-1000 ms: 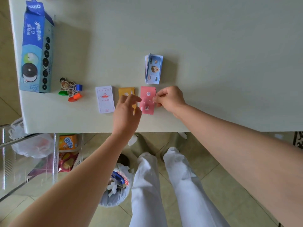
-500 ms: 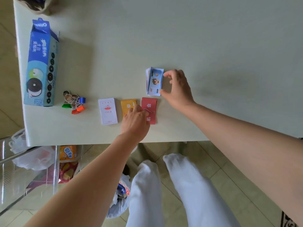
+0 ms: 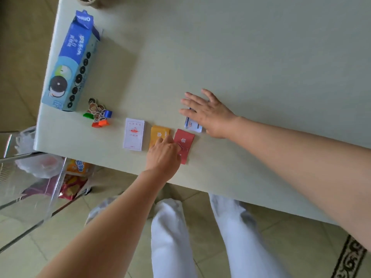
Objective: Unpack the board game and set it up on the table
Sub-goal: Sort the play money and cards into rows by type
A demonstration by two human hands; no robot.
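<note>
Three card stacks lie in a row near the table's front edge: a white stack (image 3: 133,134), an orange stack (image 3: 158,134) and a red stack (image 3: 184,142). My left hand (image 3: 163,155) rests over the gap between the orange and red stacks, fingertips touching them. My right hand (image 3: 206,112) lies flat with spread fingers on the blue play-money stack (image 3: 192,125), covering most of it. Cardboard character pawns on coloured stands (image 3: 98,115) sit to the left of the cards.
A blue Oreo box (image 3: 70,61) lies on the pale table (image 3: 241,57) at its left end. A clear container with snack packs (image 3: 40,177) stands on the floor at the left. My white-trousered legs (image 3: 176,237) are below the table edge.
My right hand moved from the red cards up to the blue money stack and now lies flat on it. My left hand settled onto the orange and red stacks.
</note>
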